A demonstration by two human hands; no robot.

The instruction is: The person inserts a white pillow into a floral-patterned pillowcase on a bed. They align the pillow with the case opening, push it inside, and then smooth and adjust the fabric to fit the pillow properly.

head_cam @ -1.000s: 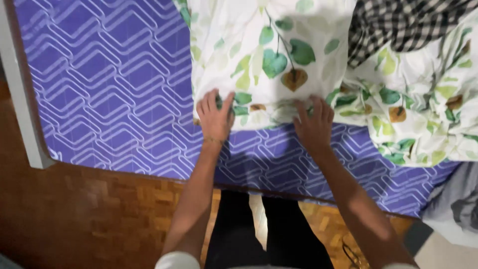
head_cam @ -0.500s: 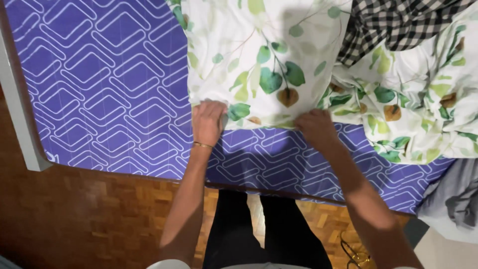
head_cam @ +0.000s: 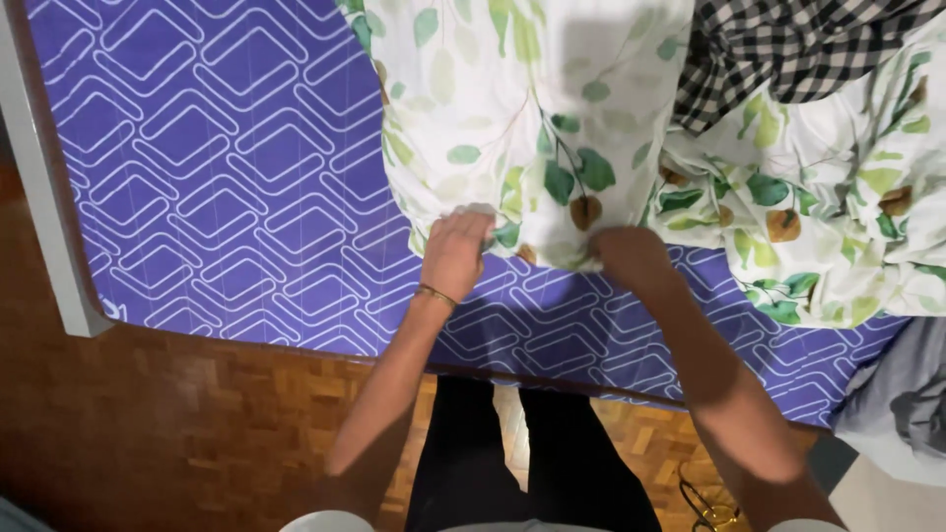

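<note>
Gripping the near hem of the leaf-print sheet [head_cam: 532, 128] on the purple patterned mattress [head_cam: 227, 187], the left hand [head_cam: 455, 254] and right hand [head_cam: 629, 258] have drawn slightly apart since a second ago, both closed on fabric, pulling the edge taut.

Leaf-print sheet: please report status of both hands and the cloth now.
Left hand and right hand both grip the near edge of the leaf-print sheet. Sheet lies on purple mattress. Checkered cloth lies on the sheet, far right.
</note>
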